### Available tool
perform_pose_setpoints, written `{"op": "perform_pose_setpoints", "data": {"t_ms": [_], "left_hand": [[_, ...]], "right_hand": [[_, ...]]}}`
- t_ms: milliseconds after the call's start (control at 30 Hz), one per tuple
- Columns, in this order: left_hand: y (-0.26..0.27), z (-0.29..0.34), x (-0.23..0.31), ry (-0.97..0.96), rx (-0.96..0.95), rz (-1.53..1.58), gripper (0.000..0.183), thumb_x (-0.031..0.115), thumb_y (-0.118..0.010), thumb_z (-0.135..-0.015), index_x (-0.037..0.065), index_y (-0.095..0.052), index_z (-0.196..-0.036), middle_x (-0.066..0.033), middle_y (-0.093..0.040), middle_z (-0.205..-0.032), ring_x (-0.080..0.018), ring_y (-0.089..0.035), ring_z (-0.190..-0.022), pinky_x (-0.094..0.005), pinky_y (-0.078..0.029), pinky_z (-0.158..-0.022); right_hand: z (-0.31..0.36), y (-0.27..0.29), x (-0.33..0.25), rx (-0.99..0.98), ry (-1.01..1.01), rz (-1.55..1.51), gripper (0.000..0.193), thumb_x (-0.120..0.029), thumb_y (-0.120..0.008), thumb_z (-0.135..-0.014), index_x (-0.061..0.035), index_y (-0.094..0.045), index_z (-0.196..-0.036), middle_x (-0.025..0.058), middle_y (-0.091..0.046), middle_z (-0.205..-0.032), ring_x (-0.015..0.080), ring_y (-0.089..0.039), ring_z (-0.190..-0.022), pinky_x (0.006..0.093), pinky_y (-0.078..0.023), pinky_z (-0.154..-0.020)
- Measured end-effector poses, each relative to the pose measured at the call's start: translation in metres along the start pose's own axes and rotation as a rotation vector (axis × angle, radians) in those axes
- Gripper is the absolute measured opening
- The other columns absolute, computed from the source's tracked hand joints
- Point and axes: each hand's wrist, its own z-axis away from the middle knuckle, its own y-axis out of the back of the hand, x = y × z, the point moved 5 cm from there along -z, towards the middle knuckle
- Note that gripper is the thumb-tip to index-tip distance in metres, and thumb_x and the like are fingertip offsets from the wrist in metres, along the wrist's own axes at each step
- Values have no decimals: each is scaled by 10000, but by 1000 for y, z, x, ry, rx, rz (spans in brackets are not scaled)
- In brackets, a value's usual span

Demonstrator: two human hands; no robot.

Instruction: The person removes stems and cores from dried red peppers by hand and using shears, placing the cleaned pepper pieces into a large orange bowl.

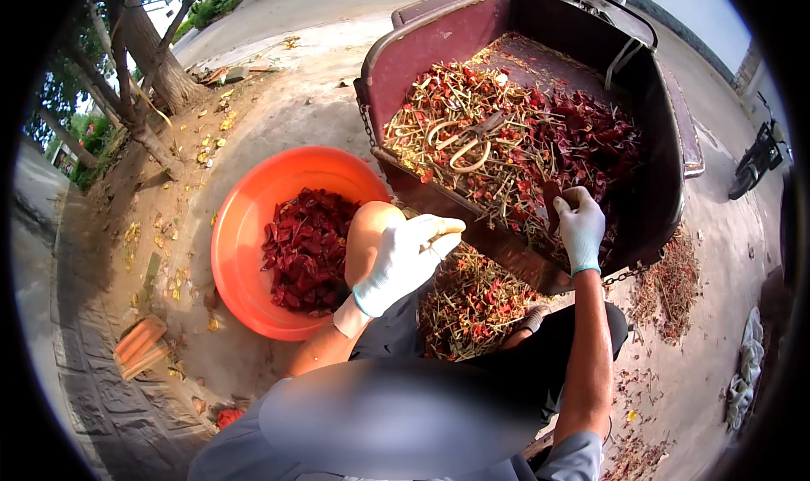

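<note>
Head view: right grip [582, 229] pinches one pepper [552, 204] over cart [447, 38] (1). Left grip [403, 257]: fingers bunched, contents indeterminable. Scissors [477, 132] (1): forward-left of right grip. Knee [364, 238] (1): between left grip and tub [232, 253] (1).

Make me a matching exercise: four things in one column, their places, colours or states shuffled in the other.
1. Scissors
2. Tub
3. Cart
4. Right hand

A. Maroon, with a chain on its side
B. White-gloved, holding a dark red piece
C. Lying open on a heap of stalks
D. Orange, with dark red peppers inside

Pairs: 1-C, 2-D, 3-A, 4-B.
</note>
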Motion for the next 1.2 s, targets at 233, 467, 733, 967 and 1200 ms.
{"op": "perform_pose_setpoints", "data": {"t_ms": [233,467,733,967,1200], "left_hand": [[-48,-16,15,-3,-141,212,396,70,-699,-877,6,-630,-1262,-93,-659,-1159,-126,-674,-877,-250,-535,-753],[-57,5,16,-292,2,-177,218,200,-726,-854,72,-732,-1031,-82,-729,-970,-230,-708,-872,-330,-561,-771],[-56,29,24,-449,-154,-591,156,207,-686,-826,124,-682,-957,-29,-668,-833,-226,-649,-742,-364,-516,-663],[-55,44,16,-405,-194,-468,132,221,-699,-826,106,-636,-826,-49,-605,-724,-257,-634,-695,-380,-496,-609],[-55,49,5,-221,-63,-166,142,88,-761,-786,17,-700,-893,-139,-696,-816,-313,-683,-729,-372,-536,-615]], "right_hand": [[91,15,-63,-251,-243,-651,153,-65,-656,-922,10,-665,-1055,-13,-617,-725,23,-525,-602,194,-421,-531],[136,14,-86,-103,103,-326,193,-86,-696,-883,0,-640,-1046,74,-685,-810,111,-609,-644,267,-492,-601],[146,23,-104,-220,226,-58,189,-181,-602,-942,-13,-584,-856,164,-567,-712,298,-571,-611,362,-461,-597],[155,17,-101,-271,188,18,238,-221,-587,-935,-51,-589,-769,161,-583,-681,353,-601,-635,424,-455,-576],[161,-10,-79,-346,-150,-564,307,-235,-534,-1010,-37,-557,-777,10,-448,-564,80,-386,-503,274,-330,-481]]}}
